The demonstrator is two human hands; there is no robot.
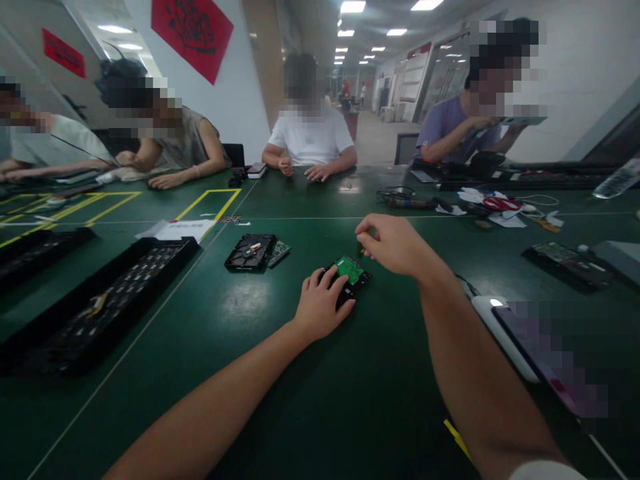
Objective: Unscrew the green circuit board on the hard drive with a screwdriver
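Observation:
A black hard drive with a green circuit board point(350, 270) on top lies on the green table point(280, 400) in front of me. My left hand point(323, 303) rests on its near left side, fingers curled over the edge and holding it down. My right hand point(393, 243) hovers just above and right of the board, fingers pinched around a small screwdriver point(361, 252) whose tip points down at the board. A second black hard drive point(250, 252) with a loose green board point(280, 252) beside it lies to the left.
Two long black trays point(100, 303) lie at my left. A tablet or phone in a white case point(545, 347) sits at my right. Several people sit along the far edge. Scissors, cables and papers point(495, 203) lie far right, and yellow tape lines point(210, 203) mark the table.

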